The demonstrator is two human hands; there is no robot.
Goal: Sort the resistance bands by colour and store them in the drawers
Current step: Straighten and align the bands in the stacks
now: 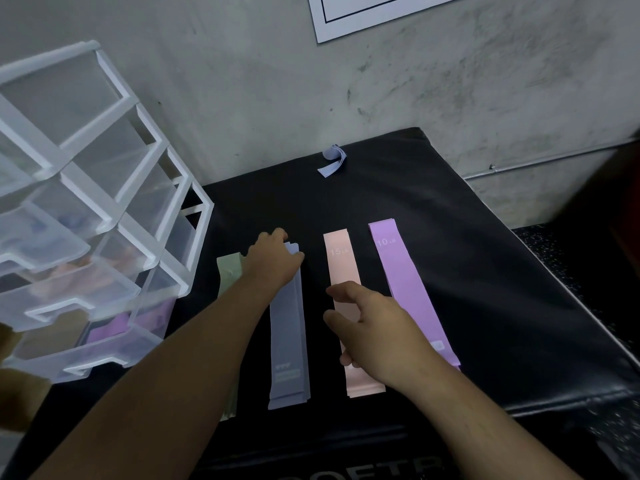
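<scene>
Several flat resistance bands lie side by side on a black mat: green, blue-grey, peach and purple. My left hand grips the far end of the blue-grey band stack, fingers curled over it. My right hand hovers over the lower part of the peach band, fingers loosely curled and holding nothing. A folded blue-grey band lies alone at the mat's far edge. The clear drawer unit stands at the left; its lower drawers are pulled out and hold purple, peach and blue bands.
A grey concrete wall rises behind the mat, with a white paper sheet taped high on it. Dark speckled floor shows to the right of the mat. The mat's right half is bare black.
</scene>
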